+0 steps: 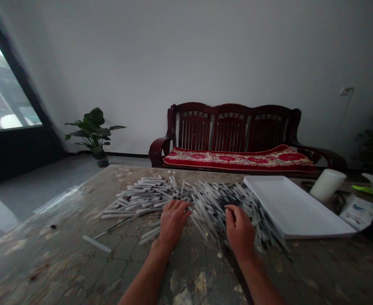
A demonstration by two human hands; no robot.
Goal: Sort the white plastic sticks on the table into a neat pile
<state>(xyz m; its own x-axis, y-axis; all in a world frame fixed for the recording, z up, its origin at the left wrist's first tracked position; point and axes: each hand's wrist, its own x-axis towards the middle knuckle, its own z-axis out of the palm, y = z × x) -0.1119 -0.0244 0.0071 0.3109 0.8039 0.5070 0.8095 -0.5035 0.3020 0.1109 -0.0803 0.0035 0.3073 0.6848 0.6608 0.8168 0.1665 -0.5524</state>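
Observation:
My left hand [173,221] rests at the near edge of a heap of thin whitish tubes [142,195], several of them with black ends. Its fingers are bent and close together; whatever they hold is hidden. My right hand [241,232] is curled closed over the near side of a second heap of pale and dark tubes [210,203], thumb and forefinger pinched. What it grips, if anything, does not show. Left of my left hand, one loose tube [96,244] lies apart, near a thin dark rod [118,224].
A shallow white tray [296,205] stands right of the heaps, with a white roll [328,184] and a small box [360,212] beyond it. Patterned cloth covers the table [110,275]. Behind it are a wooden bench [231,127] and a potted plant [94,129].

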